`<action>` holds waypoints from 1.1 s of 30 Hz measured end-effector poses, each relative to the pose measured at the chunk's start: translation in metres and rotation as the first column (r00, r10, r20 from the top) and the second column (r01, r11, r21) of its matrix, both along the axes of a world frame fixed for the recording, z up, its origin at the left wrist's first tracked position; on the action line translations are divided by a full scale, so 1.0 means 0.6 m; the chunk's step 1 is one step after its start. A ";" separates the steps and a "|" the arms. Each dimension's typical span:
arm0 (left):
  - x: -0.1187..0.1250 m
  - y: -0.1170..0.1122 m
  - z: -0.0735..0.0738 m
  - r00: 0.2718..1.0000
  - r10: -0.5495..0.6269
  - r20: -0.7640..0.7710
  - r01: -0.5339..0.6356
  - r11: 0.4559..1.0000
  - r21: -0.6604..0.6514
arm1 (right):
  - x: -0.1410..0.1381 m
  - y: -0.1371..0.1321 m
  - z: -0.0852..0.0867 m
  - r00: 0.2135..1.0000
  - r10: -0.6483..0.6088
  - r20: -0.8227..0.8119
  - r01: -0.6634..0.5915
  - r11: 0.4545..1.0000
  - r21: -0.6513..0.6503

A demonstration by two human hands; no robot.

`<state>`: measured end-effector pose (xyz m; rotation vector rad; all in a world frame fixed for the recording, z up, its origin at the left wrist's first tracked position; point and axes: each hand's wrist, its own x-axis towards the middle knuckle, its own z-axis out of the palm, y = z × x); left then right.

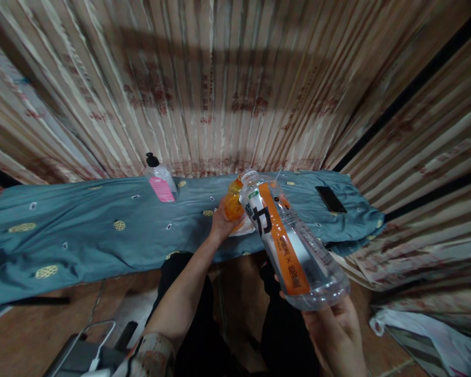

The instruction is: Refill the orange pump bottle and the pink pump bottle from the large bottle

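Observation:
My right hand (pixel 335 327) grips the base of a large clear plastic bottle (pixel 294 238) with an orange and silver label, tilted so its open neck points up and away toward the cloth. My left hand (pixel 222 222) reaches out over the blue cloth (pixel 82 230) and closes on a small orange object (pixel 233 201), right beside the bottle's mouth; whether it is a cup or a second bottle is unclear. The two touch or nearly touch at the neck.
A pump bottle with a pink label (pixel 160 180) stands at the back of the cloth. A black phone (pixel 330 199) lies at its right end. Striped curtains hang behind. Grey gear and a cable (pixel 84 351) sit bottom left, a white bag (pixel 424 340) bottom right.

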<state>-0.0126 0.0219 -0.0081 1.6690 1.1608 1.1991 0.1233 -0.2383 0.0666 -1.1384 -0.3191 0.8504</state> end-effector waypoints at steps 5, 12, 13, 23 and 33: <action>0.001 0.002 -0.002 0.999 -0.015 0.033 0.015 1.000 -0.014 | 0.000 0.001 0.000 1.000 -0.007 0.016 0.008 0.999 -0.037; 0.001 0.002 -0.006 1.000 -0.010 0.029 0.011 1.000 -0.012 | 0.004 -0.002 0.000 1.000 0.009 0.010 -0.009 0.999 -0.045; 0.001 0.001 -0.005 1.000 -0.012 0.027 0.012 1.000 -0.018 | 0.005 -0.002 0.000 1.000 0.013 0.010 -0.013 0.999 -0.042; 0.000 0.001 -0.006 1.000 -0.012 0.014 0.012 1.000 -0.015 | 0.002 0.000 -0.001 1.000 -0.004 0.029 0.005 0.998 -0.059; 0.000 0.005 -0.012 0.999 -0.013 0.040 0.013 1.000 -0.012 | 0.002 -0.001 0.001 1.000 0.009 0.027 -0.007 0.999 -0.054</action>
